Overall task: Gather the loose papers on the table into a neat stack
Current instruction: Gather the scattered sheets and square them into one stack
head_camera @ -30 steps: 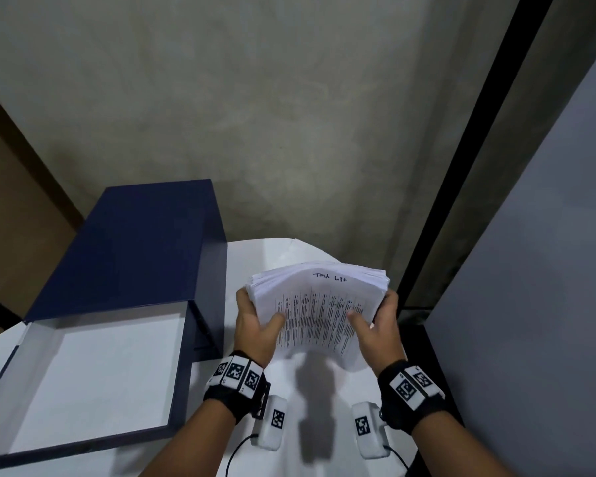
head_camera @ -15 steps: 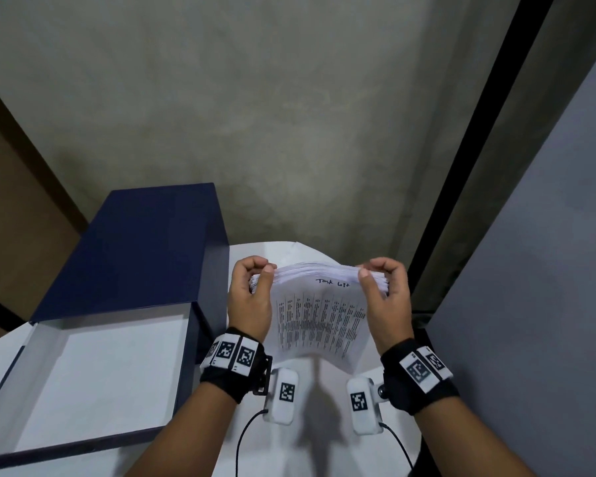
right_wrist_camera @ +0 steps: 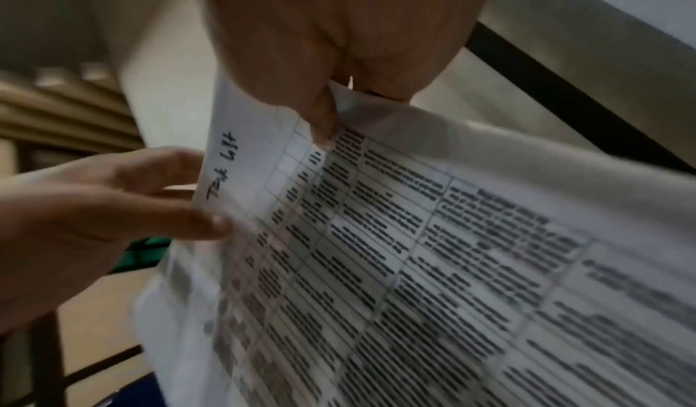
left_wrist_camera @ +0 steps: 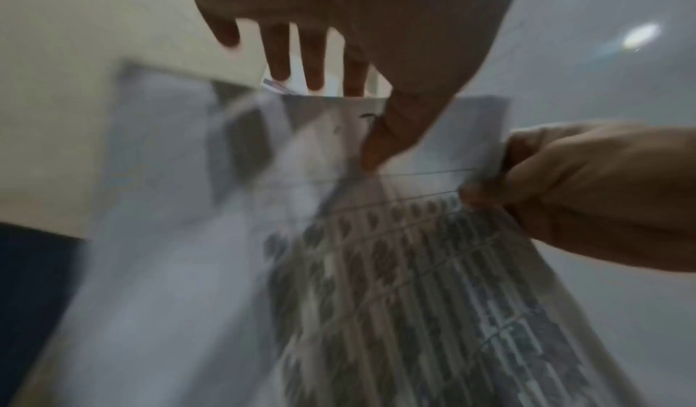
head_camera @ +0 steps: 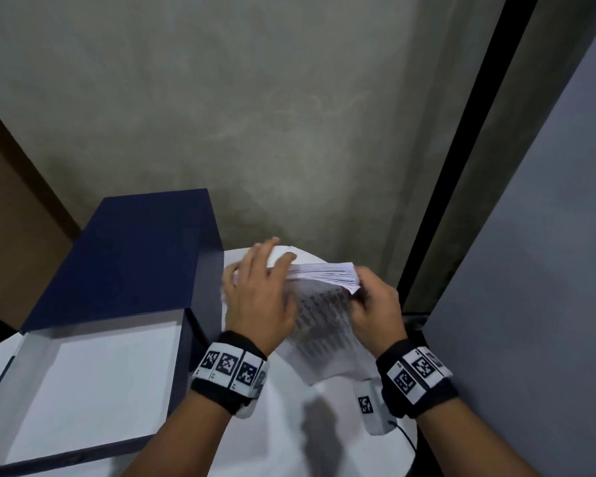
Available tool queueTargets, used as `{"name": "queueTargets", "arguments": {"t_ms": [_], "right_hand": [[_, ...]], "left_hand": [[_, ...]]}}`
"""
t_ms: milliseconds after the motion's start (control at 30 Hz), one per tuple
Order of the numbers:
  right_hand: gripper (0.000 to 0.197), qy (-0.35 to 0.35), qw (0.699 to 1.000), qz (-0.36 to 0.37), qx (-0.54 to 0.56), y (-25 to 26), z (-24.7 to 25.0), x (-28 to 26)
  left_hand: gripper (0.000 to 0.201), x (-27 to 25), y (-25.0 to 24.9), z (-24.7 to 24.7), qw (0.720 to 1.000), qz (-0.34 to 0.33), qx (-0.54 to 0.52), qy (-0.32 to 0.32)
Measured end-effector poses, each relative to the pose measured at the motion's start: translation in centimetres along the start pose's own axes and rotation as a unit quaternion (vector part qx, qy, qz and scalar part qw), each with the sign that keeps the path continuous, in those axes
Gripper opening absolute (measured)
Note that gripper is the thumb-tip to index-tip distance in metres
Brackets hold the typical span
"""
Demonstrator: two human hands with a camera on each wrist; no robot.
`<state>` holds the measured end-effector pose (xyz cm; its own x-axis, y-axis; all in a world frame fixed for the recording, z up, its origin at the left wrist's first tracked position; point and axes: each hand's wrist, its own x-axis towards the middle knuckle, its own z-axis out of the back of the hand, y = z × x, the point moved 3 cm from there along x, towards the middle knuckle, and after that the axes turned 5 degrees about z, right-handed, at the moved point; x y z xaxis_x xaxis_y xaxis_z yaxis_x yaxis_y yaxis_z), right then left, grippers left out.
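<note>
A thick stack of white papers point(head_camera: 324, 274) stands on edge above the round white table point(head_camera: 283, 428), its printed table sheet point(head_camera: 327, 325) facing me. My right hand point(head_camera: 375, 308) grips the stack's right edge, thumb on the front sheet point(right_wrist_camera: 452, 264) and fingers behind. My left hand point(head_camera: 255, 290) lies blurred over the stack's top left corner. In the left wrist view its fingers point(left_wrist_camera: 316, 65) reach straight past the top edge of the papers point(left_wrist_camera: 414, 279). Its thumb point(left_wrist_camera: 376, 145) touches the printed face. The right hand point(left_wrist_camera: 583, 202) pinches the far edge there.
A dark blue box point(head_camera: 135, 259) stands on the table just left of the hands, with its white-lined open part point(head_camera: 93, 380) toward me. A grey wall rises behind the table. A grey partition point(head_camera: 537, 304) and a black post point(head_camera: 461, 166) stand close on the right.
Half a second ago both hands curled over the stack's top corners. Now the left hand has let go and spread its fingers across the top; the right hand has slid down the right edge.
</note>
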<state>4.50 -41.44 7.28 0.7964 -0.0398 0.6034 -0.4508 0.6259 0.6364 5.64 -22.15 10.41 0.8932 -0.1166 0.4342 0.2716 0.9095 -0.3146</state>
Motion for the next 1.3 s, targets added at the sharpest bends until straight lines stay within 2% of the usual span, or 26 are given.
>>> {"name": "queueTargets", "arguments": {"t_ms": [33,100,133,200,300,400,500,567,633,700,733,800,900,1000,1033,1100,1167,1233,1300], "right_hand": [[0.047,0.014,0.999,0.046,-0.025,0.9,0.1,0.7],[0.046,0.033,0.991,0.119,-0.058,2.1,0.3,1.4],[0.042,0.044,0.986,0.144,-0.071,2.6,0.4,1.6],[0.036,0.071,0.978,0.175,-0.089,3.2,0.7,1.7],[0.034,0.106,0.977,0.171,-0.069,2.7,0.8,1.4],[0.031,0.079,0.992,0.092,-0.044,1.0,1.7,1.1],[0.047,-0.005,0.999,-0.023,-0.024,-2.5,4.2,-0.3],[0.067,-0.050,0.992,-0.111,-0.035,-5.5,6.0,-1.6],[0.096,-0.062,0.972,-0.227,-0.014,-8.6,7.3,-3.1],[0.119,-0.061,0.942,-0.310,0.115,-10.8,7.5,-4.1],[0.122,-0.056,0.923,-0.330,0.187,-11.4,7.4,-4.4],[0.114,-0.020,0.894,-0.354,0.274,-12.0,7.2,-4.6],[0.089,0.070,0.864,-0.365,0.338,-11.1,6.5,-4.8],[0.034,0.067,0.885,-0.337,0.316,-9.8,5.7,-4.8],[0.028,0.057,0.892,-0.332,0.303,-9.6,5.4,-5.0],[0.023,0.044,0.899,-0.336,0.279,-9.5,4.4,-6.0],[0.023,0.045,0.898,-0.359,0.253,-10.2,3.0,-7.8],[0.027,0.057,0.886,-0.397,0.230,-11.4,1.5,-10.1],[0.028,0.056,0.883,-0.412,0.219,-12.1,0.6,-11.6]], "left_hand": [[0.055,0.3,-0.5,0.0,0.999,-0.019,-0.029,0.040],[0.048,0.7,-0.5,0.1,0.988,0.008,-0.115,0.106],[0.046,0.8,-0.2,0.1,0.983,0.025,-0.138,0.119],[0.045,0.8,0.2,0.5,0.981,0.020,-0.144,0.130],[0.036,0.4,-0.5,0.7,0.982,-0.028,-0.111,0.152],[0.028,-0.2,-0.1,-0.2,0.980,0.007,-0.137,0.142],[0.018,-1.1,2.5,-2.0,0.962,0.122,-0.205,0.130],[0.022,-1.8,4.3,-3.1,0.925,0.215,-0.288,0.124],[0.024,-2.6,5.5,-3.7,0.870,0.286,-0.381,0.124],[0.026,-3.1,6.4,-4.3,0.823,0.311,-0.460,0.120],[0.027,-3.3,6.7,-4.5,0.805,0.316,-0.488,0.118],[0.027,-3.6,6.8,-4.9,0.784,0.317,-0.520,0.118],[0.030,-3.9,7.0,-5.4,0.768,0.326,-0.539,0.115],[0.030,-4.6,7.5,-5.5,0.772,0.331,-0.536,0.084],[0.028,-4.9,7.8,-5.7,0.772,0.338,-0.534,0.074],[0.029,-5.8,8.3,-6.5,0.777,0.358,-0.514,0.067],[0.037,-6.8,9.1,-8.0,0.796,0.357,-0.483,0.081],[0.028,-8.0,9.6,-9.5,0.824,0.344,-0.433,0.120],[0.017,-8.7,9.9,-10.5,0.834,0.349,-0.407,0.125]]}}
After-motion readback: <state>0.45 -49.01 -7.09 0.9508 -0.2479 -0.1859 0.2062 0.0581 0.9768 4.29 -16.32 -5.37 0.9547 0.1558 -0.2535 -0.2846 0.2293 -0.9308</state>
